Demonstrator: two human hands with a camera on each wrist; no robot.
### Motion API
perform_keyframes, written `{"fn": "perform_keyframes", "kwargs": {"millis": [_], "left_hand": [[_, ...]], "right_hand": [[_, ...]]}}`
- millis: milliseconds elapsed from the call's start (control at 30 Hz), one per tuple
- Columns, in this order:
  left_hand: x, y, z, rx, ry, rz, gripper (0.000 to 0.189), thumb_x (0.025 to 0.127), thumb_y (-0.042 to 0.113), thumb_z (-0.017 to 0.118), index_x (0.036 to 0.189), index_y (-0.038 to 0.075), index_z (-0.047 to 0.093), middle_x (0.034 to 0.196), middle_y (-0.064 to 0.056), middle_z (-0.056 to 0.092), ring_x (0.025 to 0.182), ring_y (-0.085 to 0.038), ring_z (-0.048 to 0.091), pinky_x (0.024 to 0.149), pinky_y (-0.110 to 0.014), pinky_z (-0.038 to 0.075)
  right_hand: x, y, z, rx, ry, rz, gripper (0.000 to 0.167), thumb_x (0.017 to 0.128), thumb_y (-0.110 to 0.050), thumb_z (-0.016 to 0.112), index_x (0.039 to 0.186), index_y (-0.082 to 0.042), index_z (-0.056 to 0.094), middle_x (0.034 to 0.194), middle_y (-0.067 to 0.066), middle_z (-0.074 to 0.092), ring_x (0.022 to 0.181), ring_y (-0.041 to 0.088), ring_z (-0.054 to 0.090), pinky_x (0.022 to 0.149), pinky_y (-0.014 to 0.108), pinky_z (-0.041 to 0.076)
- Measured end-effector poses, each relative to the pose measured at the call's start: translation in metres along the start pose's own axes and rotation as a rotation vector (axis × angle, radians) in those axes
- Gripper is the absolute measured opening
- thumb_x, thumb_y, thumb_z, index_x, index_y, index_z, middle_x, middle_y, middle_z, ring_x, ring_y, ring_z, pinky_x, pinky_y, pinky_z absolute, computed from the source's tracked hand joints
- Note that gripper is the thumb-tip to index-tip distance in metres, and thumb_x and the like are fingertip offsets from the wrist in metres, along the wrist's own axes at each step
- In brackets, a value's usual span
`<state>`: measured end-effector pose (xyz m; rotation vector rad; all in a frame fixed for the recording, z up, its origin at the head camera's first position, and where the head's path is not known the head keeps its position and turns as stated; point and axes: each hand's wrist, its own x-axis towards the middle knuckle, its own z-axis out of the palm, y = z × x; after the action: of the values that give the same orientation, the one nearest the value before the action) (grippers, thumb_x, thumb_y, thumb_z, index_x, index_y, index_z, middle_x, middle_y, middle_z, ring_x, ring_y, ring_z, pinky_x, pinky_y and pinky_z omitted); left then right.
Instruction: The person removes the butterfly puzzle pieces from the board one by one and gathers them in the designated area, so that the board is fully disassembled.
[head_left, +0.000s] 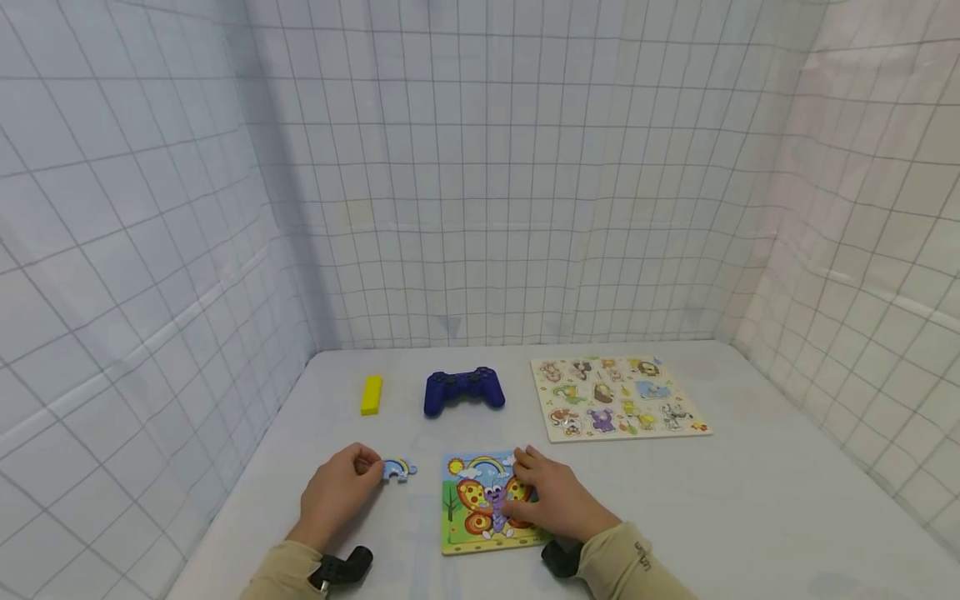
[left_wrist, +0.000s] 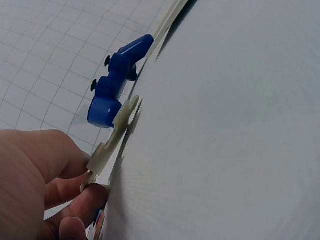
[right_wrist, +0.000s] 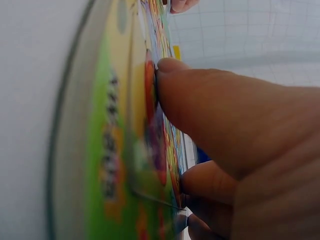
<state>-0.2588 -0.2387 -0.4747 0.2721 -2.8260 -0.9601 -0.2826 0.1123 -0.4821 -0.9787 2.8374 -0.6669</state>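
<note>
Left of the butterfly jigsaw, the left hand pinches a rainbow piece; the right hand, spread, touches the jigsaw.

Glossy butterfly puzzle, smooth plastic controller (faintly shiny), wooden-looking animal board, cloth-like backdrop

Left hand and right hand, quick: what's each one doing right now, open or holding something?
Left hand: closed, pinching a rainbow jigsaw piece.
Right hand: open, thumb and fingers touching the butterfly jigsaw puzzle.
</note>
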Motion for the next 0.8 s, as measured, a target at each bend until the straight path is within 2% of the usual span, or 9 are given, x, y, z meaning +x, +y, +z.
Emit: {"fn": "perform_keyframes", "kwargs": {"millis": [333, 567, 800], "left_hand": [[-0.001, 0.002, 0.001, 0.039, 0.004, 0.021, 0.024, 0.09, 0.035, 0.073, 0.103, 0.016, 0.068, 0.092, 0.003, 0.07, 0.077, -0.015, 0.06, 0.062, -0.032, 0.042], [-0.003, -0.001, 0.006, 0.062, 0.04, 0.056, 0.023, 0.091, 0.035, 0.074, 0.1, 0.015, 0.065, 0.087, 0.002, 0.064, 0.072, -0.015, 0.055, 0.06, -0.032, 0.04], [0.001, -0.002, 0.01, 0.087, 0.041, 0.089, 0.022, 0.092, 0.031, 0.074, 0.1, 0.013, 0.064, 0.082, 0.001, 0.061, 0.068, -0.016, 0.052, 0.058, -0.032, 0.039]], "right_hand": [[-0.001, 0.0, -0.002, 0.005, 0.009, -0.002, 0.078, 0.094, -0.057, 0.068, 0.147, -0.002, 0.054, 0.159, 0.018, 0.044, 0.149, 0.043, 0.036, 0.113, 0.064, 0.036], [0.002, 0.001, 0.001, -0.01, -0.009, 0.001, 0.08, 0.094, -0.06, 0.066, 0.149, -0.003, 0.052, 0.16, 0.016, 0.043, 0.15, 0.041, 0.035, 0.114, 0.062, 0.036], [0.003, 0.001, 0.001, 0.001, -0.013, 0.006, 0.078, 0.094, -0.057, 0.067, 0.148, -0.003, 0.053, 0.159, 0.017, 0.043, 0.15, 0.042, 0.035, 0.114, 0.063, 0.035]]}}
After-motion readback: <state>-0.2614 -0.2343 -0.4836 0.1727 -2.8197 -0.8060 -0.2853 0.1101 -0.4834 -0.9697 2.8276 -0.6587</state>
